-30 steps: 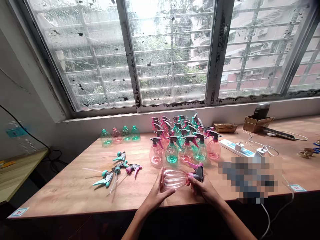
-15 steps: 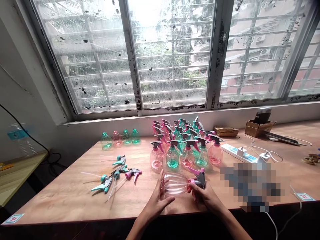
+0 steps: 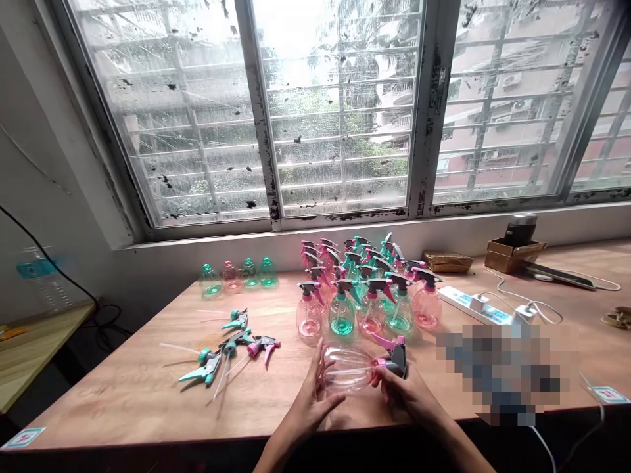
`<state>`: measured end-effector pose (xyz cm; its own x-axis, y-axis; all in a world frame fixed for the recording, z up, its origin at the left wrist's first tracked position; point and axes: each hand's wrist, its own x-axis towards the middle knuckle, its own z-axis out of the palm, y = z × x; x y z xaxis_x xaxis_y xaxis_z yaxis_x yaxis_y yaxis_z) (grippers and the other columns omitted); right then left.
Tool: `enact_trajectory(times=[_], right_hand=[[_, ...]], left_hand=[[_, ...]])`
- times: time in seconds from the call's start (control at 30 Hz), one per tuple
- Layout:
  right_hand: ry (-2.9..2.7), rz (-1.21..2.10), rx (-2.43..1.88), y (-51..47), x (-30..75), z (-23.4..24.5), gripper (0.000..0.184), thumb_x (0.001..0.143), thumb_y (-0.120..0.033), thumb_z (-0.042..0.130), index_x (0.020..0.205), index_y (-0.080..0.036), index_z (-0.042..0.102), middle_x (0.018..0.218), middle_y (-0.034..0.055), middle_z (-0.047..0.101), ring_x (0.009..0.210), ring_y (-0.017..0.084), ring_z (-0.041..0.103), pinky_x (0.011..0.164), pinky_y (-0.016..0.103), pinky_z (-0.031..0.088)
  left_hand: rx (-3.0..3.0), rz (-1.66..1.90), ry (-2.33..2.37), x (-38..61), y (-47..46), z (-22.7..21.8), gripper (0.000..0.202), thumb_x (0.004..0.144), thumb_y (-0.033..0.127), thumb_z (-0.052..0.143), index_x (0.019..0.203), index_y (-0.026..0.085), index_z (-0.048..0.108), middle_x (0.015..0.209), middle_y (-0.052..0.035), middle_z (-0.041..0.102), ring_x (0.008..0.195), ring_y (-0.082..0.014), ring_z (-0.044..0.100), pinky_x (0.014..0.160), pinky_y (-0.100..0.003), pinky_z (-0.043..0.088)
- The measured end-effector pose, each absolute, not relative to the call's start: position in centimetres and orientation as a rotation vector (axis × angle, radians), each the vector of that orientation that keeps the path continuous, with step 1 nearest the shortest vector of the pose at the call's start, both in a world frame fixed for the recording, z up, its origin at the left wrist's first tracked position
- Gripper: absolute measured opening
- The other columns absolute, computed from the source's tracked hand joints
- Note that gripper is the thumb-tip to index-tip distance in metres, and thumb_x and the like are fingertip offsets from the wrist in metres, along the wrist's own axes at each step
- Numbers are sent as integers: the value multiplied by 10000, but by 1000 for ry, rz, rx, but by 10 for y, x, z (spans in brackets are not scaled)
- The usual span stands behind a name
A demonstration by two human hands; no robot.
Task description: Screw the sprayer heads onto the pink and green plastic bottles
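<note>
A clear pink spray bottle (image 3: 348, 369) lies on its side between my hands, above the table's front edge. My left hand (image 3: 315, 387) is wrapped round its base end, thumb below. At the neck, my right hand (image 3: 397, 386) grips the pink collar of the grey-and-pink trigger sprayer (image 3: 397, 358), which sits on the bottle mouth with its tube inside. Just behind stand several assembled spray bottles, pink (image 3: 309, 322) and green (image 3: 341, 316), upright in rows. To the left lie loose trigger sprayers, several teal (image 3: 204, 368) and one pink (image 3: 263, 346).
Several bottles without sprayers (image 3: 211, 282) stand at the table's back left. On the right are a white power strip (image 3: 476, 305) with chargers, a brown package (image 3: 447, 261), an open cardboard box (image 3: 513, 256) and a phone (image 3: 562, 274). A blurred patch (image 3: 503, 371) covers the front right.
Both hands stay on the pink spray bottle, with the right fingers slightly shifted at the collar. The whole view has moved a little; the other things lie as before.
</note>
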<state>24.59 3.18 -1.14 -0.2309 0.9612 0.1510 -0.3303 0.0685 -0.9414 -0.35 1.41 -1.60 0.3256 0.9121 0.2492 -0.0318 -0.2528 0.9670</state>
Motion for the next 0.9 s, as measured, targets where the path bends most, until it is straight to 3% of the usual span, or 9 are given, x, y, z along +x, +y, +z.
enact_trajectory(times=[0.07, 0.23, 0.33, 0.47, 0.67, 0.8, 0.9], right_hand=[[-1188, 1444, -750, 32, 246, -13, 482, 787, -565, 846, 940, -190, 586, 672, 30, 715, 440, 124, 540, 430, 237, 394], [-1183, 1440, -759, 33, 246, -13, 517, 764, -559, 868, 993, -180, 600, 664, 24, 715, 450, 123, 548, 444, 236, 411], [-1190, 1437, -756, 32, 246, -13, 519, 766, -560, 867, 994, -179, 598, 675, 31, 722, 455, 125, 550, 442, 238, 415], [-1219, 1426, -740, 32, 247, -12, 483, 809, -568, 828, 970, -176, 595, 688, 39, 727, 443, 123, 547, 432, 239, 408], [-1209, 1422, -751, 30, 247, -12, 483, 789, -531, 860, 990, -194, 579, 690, 29, 733, 440, 136, 568, 438, 248, 430], [-1227, 1413, -753, 29, 249, -11, 458, 818, -538, 833, 984, -185, 592, 695, 36, 730, 453, 136, 564, 445, 249, 427], [-1240, 1416, -757, 29, 250, -10, 426, 849, -530, 808, 970, -176, 602, 705, 38, 727, 462, 127, 557, 449, 241, 420]], left_hand=[[1553, 1142, 819, -4, 14, -16, 1125, 839, 502, 786, 1645, 372, 12, 1668, -150, 255, 1436, -351, 429, 1227, -553, 262], [1538, 1104, 866, -4, 11, -15, 1165, 826, 487, 806, 1654, 300, 8, 1474, -184, 515, 1437, -372, 436, 1210, -580, 283], [1538, 1093, 872, -4, 11, -14, 1164, 820, 515, 803, 1656, 287, 26, 1509, -198, 478, 1487, -382, 370, 1223, -579, 263], [1557, 1108, 867, -3, 12, -11, 1154, 827, 535, 787, 1647, 353, -5, 1627, -167, 327, 1485, -361, 378, 1233, -557, 251], [1550, 1064, 908, -2, 10, -10, 1181, 818, 468, 819, 1653, 297, 2, 1495, -189, 503, 1438, -367, 443, 1212, -577, 290], [1551, 1070, 900, -1, 11, -12, 1192, 790, 501, 831, 1654, 294, 36, 1537, -200, 460, 1481, -387, 383, 1222, -589, 271], [1582, 1102, 887, 0, 10, -10, 1134, 856, 485, 775, 1651, 316, -16, 1579, -192, 401, 1473, -358, 400, 1225, -559, 276]])
